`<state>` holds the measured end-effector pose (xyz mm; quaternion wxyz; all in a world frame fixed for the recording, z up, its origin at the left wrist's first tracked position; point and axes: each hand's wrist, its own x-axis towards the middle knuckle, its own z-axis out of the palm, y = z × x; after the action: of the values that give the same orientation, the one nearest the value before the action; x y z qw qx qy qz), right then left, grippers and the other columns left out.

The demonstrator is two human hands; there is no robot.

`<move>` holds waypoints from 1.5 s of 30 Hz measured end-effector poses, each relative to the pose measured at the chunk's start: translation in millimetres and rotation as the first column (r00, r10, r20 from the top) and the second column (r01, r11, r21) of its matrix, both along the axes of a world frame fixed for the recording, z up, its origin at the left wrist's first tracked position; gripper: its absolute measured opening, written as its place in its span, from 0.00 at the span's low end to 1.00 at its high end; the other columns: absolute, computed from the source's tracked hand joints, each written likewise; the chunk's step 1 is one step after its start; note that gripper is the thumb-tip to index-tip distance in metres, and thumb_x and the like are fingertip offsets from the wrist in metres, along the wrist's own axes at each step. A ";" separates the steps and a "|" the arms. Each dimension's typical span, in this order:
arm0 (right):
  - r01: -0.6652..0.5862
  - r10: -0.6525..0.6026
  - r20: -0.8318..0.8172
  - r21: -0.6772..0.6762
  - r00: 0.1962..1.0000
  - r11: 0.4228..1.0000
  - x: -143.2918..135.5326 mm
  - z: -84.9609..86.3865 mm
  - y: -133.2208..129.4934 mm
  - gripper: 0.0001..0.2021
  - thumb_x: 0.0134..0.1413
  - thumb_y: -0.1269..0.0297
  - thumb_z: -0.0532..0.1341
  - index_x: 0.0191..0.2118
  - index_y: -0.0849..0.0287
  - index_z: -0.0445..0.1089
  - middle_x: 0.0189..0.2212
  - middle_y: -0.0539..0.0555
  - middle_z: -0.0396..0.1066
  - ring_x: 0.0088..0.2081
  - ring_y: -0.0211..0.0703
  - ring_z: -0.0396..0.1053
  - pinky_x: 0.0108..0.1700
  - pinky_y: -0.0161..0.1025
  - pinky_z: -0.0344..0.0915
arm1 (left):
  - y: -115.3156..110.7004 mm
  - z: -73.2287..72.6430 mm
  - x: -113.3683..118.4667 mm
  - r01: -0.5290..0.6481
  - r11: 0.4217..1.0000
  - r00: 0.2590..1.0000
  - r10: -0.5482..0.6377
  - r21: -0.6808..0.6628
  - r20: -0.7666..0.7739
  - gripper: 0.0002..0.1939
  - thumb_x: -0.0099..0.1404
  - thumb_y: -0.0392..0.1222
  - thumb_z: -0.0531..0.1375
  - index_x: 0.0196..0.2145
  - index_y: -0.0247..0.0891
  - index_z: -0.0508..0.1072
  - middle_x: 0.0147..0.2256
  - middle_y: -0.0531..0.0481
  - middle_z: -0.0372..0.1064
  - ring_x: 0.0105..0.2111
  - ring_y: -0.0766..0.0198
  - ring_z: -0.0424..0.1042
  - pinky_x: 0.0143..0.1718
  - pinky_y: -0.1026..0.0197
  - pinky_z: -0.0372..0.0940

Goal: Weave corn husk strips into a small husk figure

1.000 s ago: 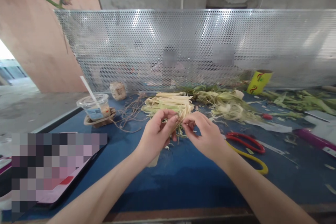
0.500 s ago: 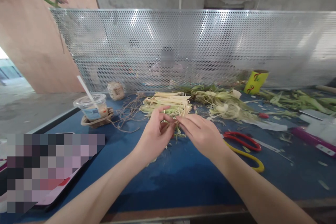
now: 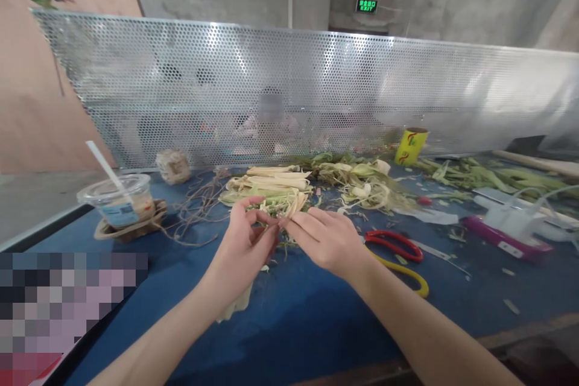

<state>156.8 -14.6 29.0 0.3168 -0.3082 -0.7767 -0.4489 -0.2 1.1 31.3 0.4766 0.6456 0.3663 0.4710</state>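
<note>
My left hand (image 3: 242, 241) and my right hand (image 3: 330, 235) meet over the blue table, fingertips pinched together. Between them is a pale corn husk strip (image 3: 297, 202); its upper end fans out above my right fingers. The exact pinch point is partly hidden by the fingers. Just beyond lies a stack of pale and green corn husks (image 3: 271, 182). Another pale piece (image 3: 237, 304) shows below my left wrist, partly covered by the forearm. Scissors (image 3: 398, 247) with one red and one yellow handle loop lie beside my right forearm.
Left stand a lidded cup (image 3: 124, 208) with a straw in a cardboard holder, loose twine (image 3: 199, 208) and a twine ball (image 3: 173, 167). Behind are green husks (image 3: 366, 184), a yellow roll (image 3: 411, 146) and a perforated metal screen (image 3: 316, 84). A purple power strip (image 3: 502, 238) lies right.
The view has turned right, so everything sits further left in the picture. My hands keep their pinch on the husk. More of the pale piece shows below my left wrist.
</note>
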 end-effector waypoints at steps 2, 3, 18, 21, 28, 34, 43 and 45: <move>-0.008 0.008 -0.018 -0.021 1.000 1.000 -0.8 -0.1 0.1 0.10 0.55 0.73 0.52 0.35 0.63 0.72 0.25 0.51 0.72 0.26 0.35 0.67 0.25 0.33 0.60 | -0.2 -0.1 0.1 -0.006 1.000 1.000 0.006 -0.013 -0.005 0.19 0.56 0.38 0.56 0.43 0.42 0.50 0.28 0.58 0.59 0.15 0.75 0.60 0.12 0.72 0.54; -0.008 0.007 -0.031 -0.034 0.999 0.999 -1.3 -0.1 -0.1 0.10 0.56 0.73 0.52 0.35 0.64 0.71 0.25 0.51 0.72 0.26 0.35 0.67 0.25 0.33 0.60 | -0.8 0.1 0.3 -0.011 1.000 1.000 0.011 -0.014 -0.011 0.19 0.56 0.38 0.56 0.42 0.42 0.51 0.28 0.58 0.58 0.15 0.75 0.59 0.12 0.72 0.54; -0.039 0.039 -0.006 -0.064 0.999 0.997 -6.9 -5.6 -2.5 0.10 0.54 0.74 0.53 0.33 0.64 0.72 0.27 0.53 0.73 0.27 0.38 0.67 0.26 0.34 0.60 | 4.8 3.5 -0.7 0.063 0.979 0.998 -0.066 -0.195 -0.008 0.15 0.55 0.48 0.56 0.37 0.36 0.66 0.19 0.56 0.63 0.15 0.70 0.61 0.16 0.66 0.61; -0.043 0.042 -0.004 -0.095 0.999 0.995 -9.2 -5.6 -3.5 0.10 0.54 0.73 0.53 0.33 0.64 0.71 0.27 0.52 0.72 0.26 0.38 0.67 0.24 0.34 0.59 | 5.2 2.7 0.9 0.080 0.940 0.996 -0.060 -0.332 0.071 0.14 0.53 0.50 0.58 0.29 0.35 0.66 0.17 0.56 0.61 0.13 0.72 0.57 0.12 0.69 0.58; -0.142 0.123 -0.084 -0.297 0.989 0.944 -5.3 -8.8 -0.6 0.12 0.57 0.71 0.50 0.42 0.65 0.67 0.33 0.55 0.71 0.34 0.40 0.66 0.31 0.33 0.64 | 4.8 6.0 -1.3 0.108 0.889 0.987 -0.042 -0.444 0.156 0.12 0.52 0.48 0.60 0.25 0.36 0.64 0.15 0.56 0.58 0.14 0.74 0.54 0.08 0.76 0.42; -0.273 0.179 -0.266 -0.378 0.947 0.885 -7.0 -11.5 0.5 0.12 0.57 0.71 0.50 0.45 0.63 0.66 0.36 0.55 0.71 0.38 0.38 0.67 0.37 0.33 0.65 | 6.1 6.9 -4.9 0.144 0.889 0.985 -0.088 -0.435 0.145 0.14 0.53 0.49 0.59 0.23 0.35 0.63 0.15 0.55 0.58 0.13 0.75 0.50 0.08 0.76 0.43; -0.370 0.224 -0.375 -0.381 0.899 0.847 -6.4 -13.3 2.2 0.12 0.57 0.69 0.51 0.44 0.63 0.67 0.32 0.54 0.72 0.35 0.36 0.68 0.37 0.33 0.66 | 3.1 7.6 -3.7 0.153 0.890 0.981 -0.083 -0.430 0.177 0.14 0.54 0.49 0.59 0.23 0.35 0.64 0.15 0.56 0.57 0.13 0.76 0.50 0.09 0.77 0.42; -0.351 0.236 -0.329 -0.351 0.914 0.868 -4.4 -11.7 1.3 0.12 0.56 0.70 0.52 0.43 0.63 0.68 0.33 0.54 0.72 0.35 0.37 0.68 0.36 0.32 0.66 | 4.1 9.3 -5.7 0.186 0.863 0.976 -0.109 -0.470 0.186 0.13 0.54 0.47 0.59 0.24 0.34 0.64 0.16 0.56 0.57 0.14 0.76 0.52 0.09 0.77 0.41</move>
<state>152.4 -13.3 17.3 0.4165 -0.3032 -0.8384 -0.1782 -5.9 5.2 40.6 0.6847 0.4936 0.3841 0.3743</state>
